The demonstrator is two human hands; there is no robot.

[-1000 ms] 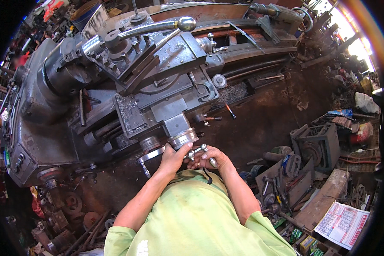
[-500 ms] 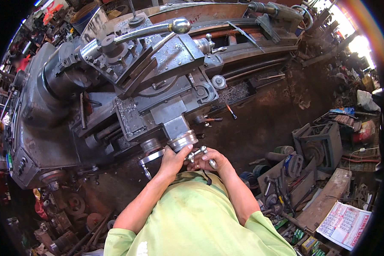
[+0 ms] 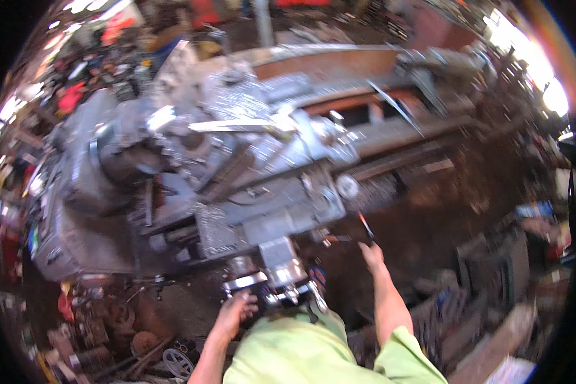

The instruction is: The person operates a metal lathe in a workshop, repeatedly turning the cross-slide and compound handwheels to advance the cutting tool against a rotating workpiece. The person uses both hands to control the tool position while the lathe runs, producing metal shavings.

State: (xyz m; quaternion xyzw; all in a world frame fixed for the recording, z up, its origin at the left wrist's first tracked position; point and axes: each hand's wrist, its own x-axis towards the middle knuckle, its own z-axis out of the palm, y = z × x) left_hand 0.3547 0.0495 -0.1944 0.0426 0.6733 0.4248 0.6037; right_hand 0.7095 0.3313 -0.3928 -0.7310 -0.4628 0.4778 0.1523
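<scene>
The picture is smeared by motion. My left hand [image 3: 235, 313] is beside the lower edge of a shiny metal handwheel [image 3: 244, 281] on the lathe's carriage; its fingers look slightly bent and apart, and I cannot tell whether they touch the wheel. To its right, close in front of my shirt, a cross-slide crank [image 3: 291, 294] with metal handles has no hand on it. My right arm stretches forward, and my right hand [image 3: 373, 257] is at the lower end of a thin lever [image 3: 366, 225] with an orange and black grip. Blur hides whether the fingers close round it.
The lathe's headstock [image 3: 86, 217] stands at left, and its bed [image 3: 416, 131] runs to the far right. A long bare ball lever [image 3: 237, 125] crosses the tool post. Metal parts and scrap [image 3: 96, 339] lie lower left; boards and a boxy metal casting [image 3: 493, 269] lie right.
My right hand has left the crank and reached forward right to the orange-gripped lever. My left hand has come off the cross-slide collar and moved down-left beside the handwheel. The view has shifted.
</scene>
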